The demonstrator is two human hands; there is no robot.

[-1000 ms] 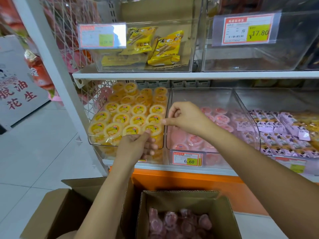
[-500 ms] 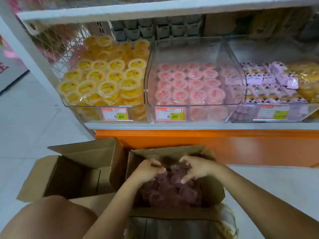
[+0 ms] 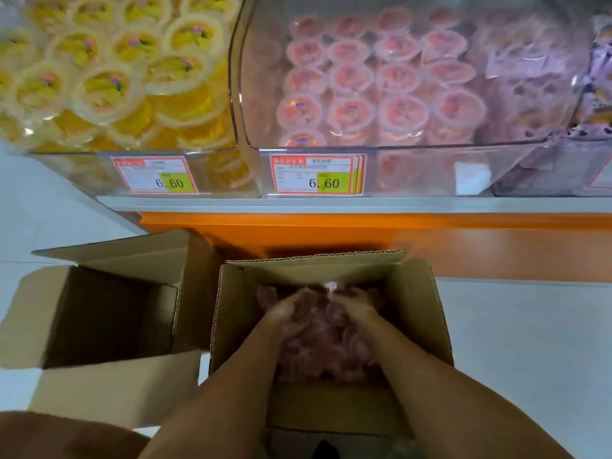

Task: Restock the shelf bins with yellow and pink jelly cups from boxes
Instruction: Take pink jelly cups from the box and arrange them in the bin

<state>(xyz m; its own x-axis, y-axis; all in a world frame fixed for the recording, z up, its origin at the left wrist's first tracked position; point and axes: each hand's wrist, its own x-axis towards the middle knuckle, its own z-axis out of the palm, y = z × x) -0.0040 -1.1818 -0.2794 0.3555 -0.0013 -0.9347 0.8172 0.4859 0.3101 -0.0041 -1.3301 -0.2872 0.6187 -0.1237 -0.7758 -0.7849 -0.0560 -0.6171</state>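
1. Below the shelf, on my remote feed, the left hand and the right hand reach side by side into an open cardboard box on the floor. Both are sunk among loose pink jelly cups.
2. Motion blur smears both hands, so I cannot tell whether the fingers clasp cups or lie slack on them.
3. A second box stands against the first on its left, flaps spread and its inside dark.
4. Above, on the grey shelf, a clear left bin holds yellow jelly cups heaped up to its rim.
5. The middle bin, just beside it, holds shelved pink cups in neat rows, lids up.
6. A price tag reading 6.60 is fixed to the front of the left bin, and another one to the middle bin.
7. Purple packets lie right of the pink rows; I cannot tell which bin they are in.
8. An orange plinth runs under the shelf, behind both boxes.
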